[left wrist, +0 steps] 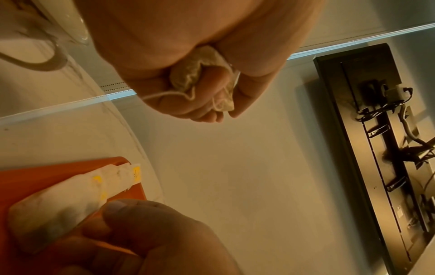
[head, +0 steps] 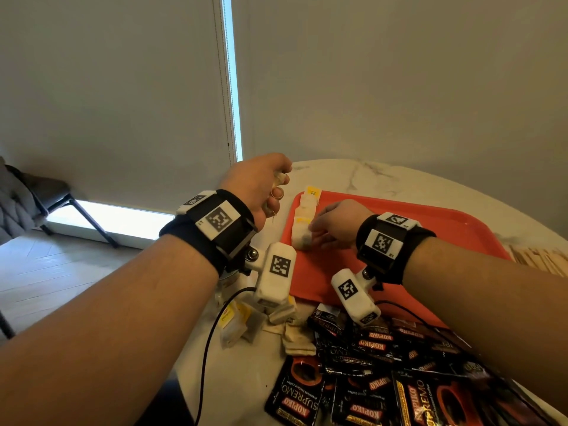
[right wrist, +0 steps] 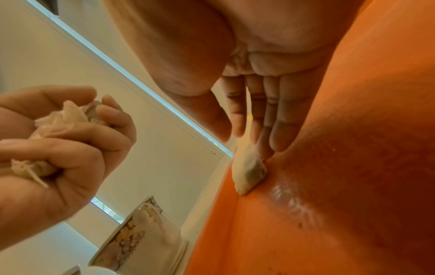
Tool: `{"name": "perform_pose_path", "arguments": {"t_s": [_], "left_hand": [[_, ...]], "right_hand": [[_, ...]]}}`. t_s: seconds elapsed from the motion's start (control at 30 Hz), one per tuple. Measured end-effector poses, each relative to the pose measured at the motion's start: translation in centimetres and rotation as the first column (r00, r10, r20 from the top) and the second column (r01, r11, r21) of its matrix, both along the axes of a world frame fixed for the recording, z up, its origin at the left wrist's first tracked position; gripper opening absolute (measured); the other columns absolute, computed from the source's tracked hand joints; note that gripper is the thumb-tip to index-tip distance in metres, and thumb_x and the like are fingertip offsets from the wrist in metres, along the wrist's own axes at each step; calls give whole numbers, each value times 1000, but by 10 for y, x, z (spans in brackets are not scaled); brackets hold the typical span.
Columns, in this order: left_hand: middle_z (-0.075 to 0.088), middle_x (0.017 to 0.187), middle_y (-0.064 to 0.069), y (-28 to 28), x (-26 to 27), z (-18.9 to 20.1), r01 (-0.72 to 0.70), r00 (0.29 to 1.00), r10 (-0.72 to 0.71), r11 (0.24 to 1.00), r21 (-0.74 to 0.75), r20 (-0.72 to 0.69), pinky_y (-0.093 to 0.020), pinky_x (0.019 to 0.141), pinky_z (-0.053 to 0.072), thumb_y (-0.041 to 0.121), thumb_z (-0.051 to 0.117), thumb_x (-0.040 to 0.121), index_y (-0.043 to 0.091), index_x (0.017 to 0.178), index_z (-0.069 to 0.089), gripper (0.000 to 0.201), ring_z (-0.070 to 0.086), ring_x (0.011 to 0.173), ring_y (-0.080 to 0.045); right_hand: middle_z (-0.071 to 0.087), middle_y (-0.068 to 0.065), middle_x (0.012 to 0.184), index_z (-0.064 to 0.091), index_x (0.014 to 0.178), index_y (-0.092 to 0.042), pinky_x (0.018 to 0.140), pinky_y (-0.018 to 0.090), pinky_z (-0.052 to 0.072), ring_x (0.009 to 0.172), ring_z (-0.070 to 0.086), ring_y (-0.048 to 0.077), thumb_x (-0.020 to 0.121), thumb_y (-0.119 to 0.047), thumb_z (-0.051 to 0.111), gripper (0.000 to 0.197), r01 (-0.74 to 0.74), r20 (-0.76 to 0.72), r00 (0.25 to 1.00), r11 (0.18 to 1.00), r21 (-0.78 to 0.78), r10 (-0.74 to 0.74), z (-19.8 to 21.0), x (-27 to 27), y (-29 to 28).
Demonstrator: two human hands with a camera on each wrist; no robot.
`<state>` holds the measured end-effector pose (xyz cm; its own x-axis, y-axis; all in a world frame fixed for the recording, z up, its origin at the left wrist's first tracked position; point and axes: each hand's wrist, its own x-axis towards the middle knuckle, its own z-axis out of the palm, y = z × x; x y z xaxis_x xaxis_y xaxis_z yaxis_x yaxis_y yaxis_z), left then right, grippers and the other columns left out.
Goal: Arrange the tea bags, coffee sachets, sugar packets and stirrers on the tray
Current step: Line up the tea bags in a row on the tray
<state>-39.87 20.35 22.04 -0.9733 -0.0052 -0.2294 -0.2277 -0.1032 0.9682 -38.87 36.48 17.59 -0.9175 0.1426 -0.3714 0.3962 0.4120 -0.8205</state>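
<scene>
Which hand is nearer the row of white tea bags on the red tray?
Right. The right hand touches the row of white tea bags with its fingertips; the left hand grips more bags, raised left of the red tray.

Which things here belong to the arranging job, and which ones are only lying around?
Belong to the job:
- red tray
- row of tea bags on the tray, touched by the right hand
- bunch of tea bags in the left hand
- coffee sachets
- wooden stirrers

Only lying around:
- chair
- glass jar
</scene>
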Motion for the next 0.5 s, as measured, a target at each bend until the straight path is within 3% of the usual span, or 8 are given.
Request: {"name": "perform_pose_path", "arguments": {"t_s": [0.1,0.27,0.33,0.4,0.5], "left_hand": [[59,87,-4,0,1,0,3,1000,-3,1000,12,-1,-20,38,34,26,68,90,12,91,66,14,42,50,-8],[56,78,-3,1,8,2,76,995,-86,983,166,52,-20,37,32,43,56,99,15,100,60,29,43,48,-10],[54,74,-5,3,15,0,129,986,-150,964,234,76,-20,36,31,47,52,99,14,104,58,34,41,47,-12],[53,72,-5,5,22,-3,182,975,-208,947,265,73,-19,37,28,48,48,99,14,107,55,35,40,47,-13],[52,76,-7,10,31,-8,282,950,-308,910,304,41,-18,40,25,42,43,94,17,118,53,36,38,50,-13]], "right_hand": [[68,17,89,60,118,9,64,30,57,72,67,25,99,-4,61,24,4,34,999,1000,-21,-3,-2,3,0],[68,16,90,61,118,6,76,37,59,75,67,26,100,-8,59,23,5,25,1000,997,-73,-3,-1,6,1],[70,13,95,67,108,-3,81,41,58,79,67,25,98,-13,64,15,18,-81,996,992,-121,-28,7,8,6],[71,10,97,70,100,-9,76,39,53,80,65,23,95,-20,69,12,-8,-233,971,974,-226,-46,21,14,13],[72,4,98,75,103,-11,77,37,52,85,64,17,92,-30,72,22,-125,-392,920,961,-248,19,40,27,21]]}}
